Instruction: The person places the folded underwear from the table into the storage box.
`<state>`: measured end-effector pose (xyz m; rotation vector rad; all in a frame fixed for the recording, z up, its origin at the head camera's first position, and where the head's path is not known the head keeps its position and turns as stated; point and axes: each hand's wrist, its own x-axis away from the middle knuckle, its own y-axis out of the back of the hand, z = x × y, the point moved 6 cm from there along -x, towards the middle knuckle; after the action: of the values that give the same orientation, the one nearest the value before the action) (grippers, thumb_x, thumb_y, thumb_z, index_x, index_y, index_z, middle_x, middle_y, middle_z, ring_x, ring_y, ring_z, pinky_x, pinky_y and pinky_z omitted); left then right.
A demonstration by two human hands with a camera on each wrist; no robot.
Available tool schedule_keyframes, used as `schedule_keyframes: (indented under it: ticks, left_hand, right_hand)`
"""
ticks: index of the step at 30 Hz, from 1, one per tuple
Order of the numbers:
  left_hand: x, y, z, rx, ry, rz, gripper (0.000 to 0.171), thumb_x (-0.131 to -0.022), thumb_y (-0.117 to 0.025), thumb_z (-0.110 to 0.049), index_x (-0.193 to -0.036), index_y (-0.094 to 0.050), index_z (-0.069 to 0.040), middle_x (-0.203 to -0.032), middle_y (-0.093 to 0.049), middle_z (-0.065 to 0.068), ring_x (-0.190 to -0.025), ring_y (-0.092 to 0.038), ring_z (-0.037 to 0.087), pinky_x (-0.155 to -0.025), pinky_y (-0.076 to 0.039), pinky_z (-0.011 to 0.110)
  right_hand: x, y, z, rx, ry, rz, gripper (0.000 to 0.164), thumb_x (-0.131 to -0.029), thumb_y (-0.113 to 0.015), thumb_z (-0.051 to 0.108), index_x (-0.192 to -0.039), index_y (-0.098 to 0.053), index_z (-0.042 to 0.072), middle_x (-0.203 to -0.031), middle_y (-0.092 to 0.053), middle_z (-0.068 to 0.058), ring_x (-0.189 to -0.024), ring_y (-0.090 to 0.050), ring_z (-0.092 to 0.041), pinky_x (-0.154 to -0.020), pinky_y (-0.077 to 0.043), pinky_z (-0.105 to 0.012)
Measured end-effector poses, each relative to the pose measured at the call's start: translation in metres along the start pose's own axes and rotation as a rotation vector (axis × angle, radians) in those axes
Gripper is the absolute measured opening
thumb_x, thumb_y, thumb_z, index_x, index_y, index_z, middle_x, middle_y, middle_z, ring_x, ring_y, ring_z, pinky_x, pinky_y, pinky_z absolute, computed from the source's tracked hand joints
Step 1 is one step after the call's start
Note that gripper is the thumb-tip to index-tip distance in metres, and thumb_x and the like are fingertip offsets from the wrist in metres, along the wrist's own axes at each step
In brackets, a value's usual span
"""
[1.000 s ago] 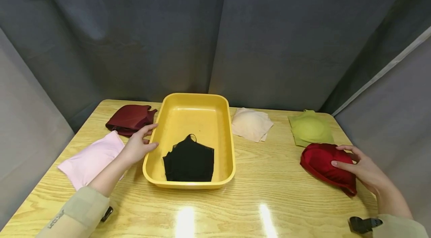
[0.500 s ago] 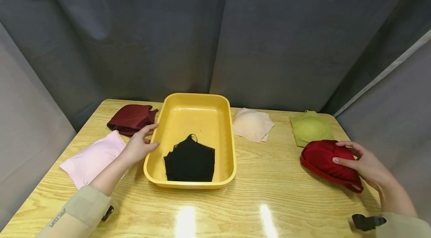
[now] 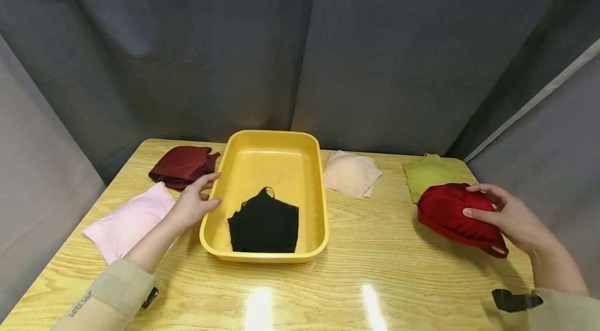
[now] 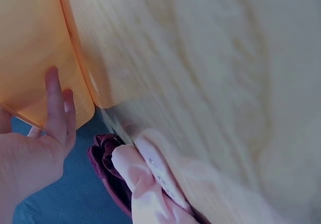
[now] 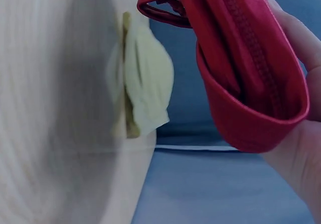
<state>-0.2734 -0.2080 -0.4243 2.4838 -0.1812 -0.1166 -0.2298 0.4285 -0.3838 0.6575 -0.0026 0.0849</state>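
Observation:
My right hand (image 3: 517, 219) grips a folded red bra (image 3: 457, 214), thumb and fingers on its cup. The bra is raised over the right side of the table, its shadow below it. In the right wrist view the bra's (image 5: 241, 58) folded band and a strap loop hang clear of the wood. My left hand (image 3: 194, 203) holds the left rim of a yellow tub (image 3: 323, 201). The left wrist view has that hand's fingers (image 4: 55, 108) against the tub's outer wall (image 4: 45, 28). A folded black bra (image 3: 264, 224) lies in the tub's near half.
On the wooden table (image 3: 365, 247), a maroon bra (image 3: 180, 164) and a pink bra (image 3: 131, 221) lie left of the tub. A beige bra (image 3: 351, 172) lies to its right, and a yellow-green bra (image 3: 426, 172) sits behind the red one. Grey curtains (image 3: 300, 50) surround the table.
My right hand has lifted the red bra from the table, and the bra now overlaps more of the yellow-green one. The left hand and the tub have stayed in place.

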Motion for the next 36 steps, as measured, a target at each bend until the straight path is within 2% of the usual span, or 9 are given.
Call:
schedule_keyframes:
  ticks: [7, 17, 24, 27, 30, 36]
  left_hand:
    - [0.000, 0.000, 0.001, 0.008, -0.001, 0.004, 0.064, -0.086, -0.064, -0.007, -0.144, -0.037, -0.010, -0.130, -0.045, 0.027, -0.101, -0.059, 0.038, -0.076, -0.054, 0.038]
    - [0.000, 0.000, 0.001, 0.005, 0.006, 0.005, 0.065, -0.086, -0.064, -0.008, -0.144, -0.037, -0.010, -0.131, -0.045, 0.028, -0.100, -0.059, 0.037, -0.077, -0.054, 0.038]
    - [0.000, 0.000, 0.000, 0.001, 0.005, 0.005, 0.064, -0.086, -0.064, -0.009, -0.144, -0.036, -0.010, -0.130, -0.045, 0.027, -0.100, -0.059, 0.037, -0.077, -0.053, 0.038]
    - [0.001, 0.000, -0.001, 0.002, 0.006, 0.003, 0.064, -0.086, -0.064, -0.009, -0.144, -0.037, -0.010, -0.131, -0.045, 0.027, -0.101, -0.059, 0.038, -0.077, -0.053, 0.038]
    - [0.001, 0.000, -0.002, 0.004, 0.007, 0.004, 0.064, -0.087, -0.064, -0.009, -0.144, -0.036, -0.009, -0.131, -0.045, 0.028, -0.101, -0.059, 0.038, -0.077, -0.053, 0.038]
    - [0.001, 0.000, -0.003, 0.007, 0.012, 0.004, 0.064, -0.087, -0.065, -0.009, -0.144, -0.036, -0.009, -0.129, -0.045, 0.028, -0.100, -0.059, 0.038, -0.076, -0.053, 0.037]
  right_hand:
    - [-0.003, 0.003, 0.019, -0.052, 0.012, -0.007, 0.044, -0.091, -0.062, 0.013, -0.131, -0.045, 0.021, -0.116, -0.043, 0.015, -0.084, -0.056, -0.003, -0.064, -0.054, -0.025]
    - [-0.007, 0.001, 0.047, -0.150, 0.021, -0.020, 0.044, -0.091, -0.061, 0.010, -0.131, -0.046, 0.021, -0.116, -0.046, 0.009, -0.083, -0.058, -0.006, -0.064, -0.055, -0.026]
    - [-0.011, -0.004, 0.069, -0.337, 0.044, 0.027, 0.043, -0.091, -0.058, 0.002, -0.128, -0.047, 0.020, -0.115, -0.047, 0.003, -0.082, -0.061, -0.010, -0.064, -0.056, -0.027]
    - [-0.013, -0.006, 0.077, -0.379, 0.043, 0.039, 0.042, -0.091, -0.058, 0.002, -0.127, -0.047, 0.021, -0.115, -0.046, 0.002, -0.081, -0.060, -0.010, -0.064, -0.056, -0.026]
    - [-0.015, -0.009, 0.086, -0.413, 0.045, 0.052, 0.042, -0.091, -0.057, 0.002, -0.127, -0.047, 0.020, -0.115, -0.045, 0.001, -0.080, -0.061, -0.011, -0.064, -0.056, -0.026]
    - [-0.019, -0.017, 0.105, -0.431, 0.046, 0.022, 0.042, -0.090, -0.059, 0.002, -0.128, -0.048, 0.016, -0.115, -0.047, -0.001, -0.082, -0.061, -0.012, -0.065, -0.056, -0.027]
